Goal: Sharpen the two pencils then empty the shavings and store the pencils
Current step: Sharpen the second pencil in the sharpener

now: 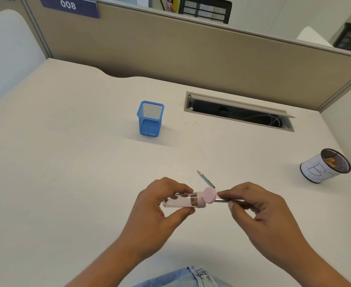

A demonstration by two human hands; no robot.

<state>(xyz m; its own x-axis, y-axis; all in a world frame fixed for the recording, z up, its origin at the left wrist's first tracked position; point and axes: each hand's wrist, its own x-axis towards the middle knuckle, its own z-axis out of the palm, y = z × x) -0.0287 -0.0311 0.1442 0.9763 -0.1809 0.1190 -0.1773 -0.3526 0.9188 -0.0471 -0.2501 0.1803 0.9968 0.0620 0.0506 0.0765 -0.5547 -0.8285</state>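
Fingers clamp above the desk (67, 162) by its near edge: left hand (156, 208) round the sharpener tube (178, 201), right hand (259, 206) pinching a pencil (224, 200) at the pink cap (209, 195). Blue mesh holder (149, 119) stands toward the far edge across open desk, labelled cup (323, 166) by the right edge, second pencil (205, 179) just beyond the hands.

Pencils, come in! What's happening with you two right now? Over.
Left hand grips sharpener. Right hand pinches one pencil at its pink end. Other pencil lies on desk, tip sharp. Nothing blocking.
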